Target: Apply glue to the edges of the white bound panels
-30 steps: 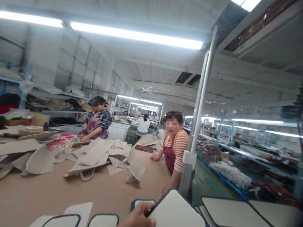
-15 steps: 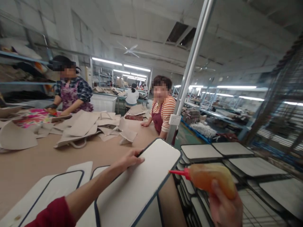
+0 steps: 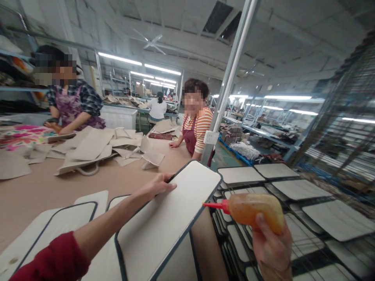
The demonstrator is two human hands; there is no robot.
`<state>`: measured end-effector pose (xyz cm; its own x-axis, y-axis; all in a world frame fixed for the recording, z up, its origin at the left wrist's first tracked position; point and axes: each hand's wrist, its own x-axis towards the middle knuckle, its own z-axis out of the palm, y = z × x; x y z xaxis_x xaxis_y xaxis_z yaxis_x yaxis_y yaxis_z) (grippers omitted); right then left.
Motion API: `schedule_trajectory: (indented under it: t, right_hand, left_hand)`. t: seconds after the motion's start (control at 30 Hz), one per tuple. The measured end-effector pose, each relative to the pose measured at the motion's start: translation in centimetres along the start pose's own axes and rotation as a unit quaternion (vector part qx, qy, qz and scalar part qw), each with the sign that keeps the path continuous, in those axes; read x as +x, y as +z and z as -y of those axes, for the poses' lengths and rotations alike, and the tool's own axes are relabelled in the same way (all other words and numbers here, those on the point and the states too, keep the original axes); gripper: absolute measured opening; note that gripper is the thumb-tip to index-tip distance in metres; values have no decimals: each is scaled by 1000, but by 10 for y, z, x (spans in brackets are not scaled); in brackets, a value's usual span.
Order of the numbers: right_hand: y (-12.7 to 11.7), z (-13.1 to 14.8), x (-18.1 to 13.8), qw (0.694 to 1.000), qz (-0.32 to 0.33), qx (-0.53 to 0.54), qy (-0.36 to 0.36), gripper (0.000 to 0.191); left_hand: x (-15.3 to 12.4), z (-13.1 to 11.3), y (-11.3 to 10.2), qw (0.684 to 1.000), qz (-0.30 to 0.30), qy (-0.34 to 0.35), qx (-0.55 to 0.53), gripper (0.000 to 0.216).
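Glue bottle [image 3: 258, 212], clamped in our right hand [image 3: 272, 249], aims at the white panel [image 3: 166, 222]; our left hand [image 3: 156, 186] grips it tilted, seemingly for access.

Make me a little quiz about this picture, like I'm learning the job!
1. True or false: the right hand grips an orange squeeze bottle with a red nozzle.
2. What does the left hand hold? A) scissors B) a white panel with dark edging C) a brush
3. Fill in: the person in the striped shirt wears a dark red ____.

Key: 1 true; 2 B; 3 apron.
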<state>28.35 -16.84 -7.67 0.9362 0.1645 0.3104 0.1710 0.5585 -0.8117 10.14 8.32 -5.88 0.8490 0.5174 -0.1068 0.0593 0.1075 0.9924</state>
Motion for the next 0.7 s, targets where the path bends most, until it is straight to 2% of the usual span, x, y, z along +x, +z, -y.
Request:
schedule_trajectory:
  t: [0.13, 0.3, 0.53, 0.7]
  right_hand:
    - [-3, -2, -4, 1000, 5, -8, 2, 51]
    - [-9, -1, -8, 1000, 5, -21, 11, 60]
    - [-9, 6, -14, 999, 2, -32, 7, 59]
    - [-17, 7, -19, 997, 40, -66, -3, 56]
  left_hand:
    - [2, -2, 3, 1000, -9, -9, 0, 63]
    - [3, 0, 6, 1000, -9, -13, 3, 64]
    - [6, 0, 10, 1000, -14, -8, 13, 62]
    - [9, -1, 12, 999, -33, -16, 22, 58]
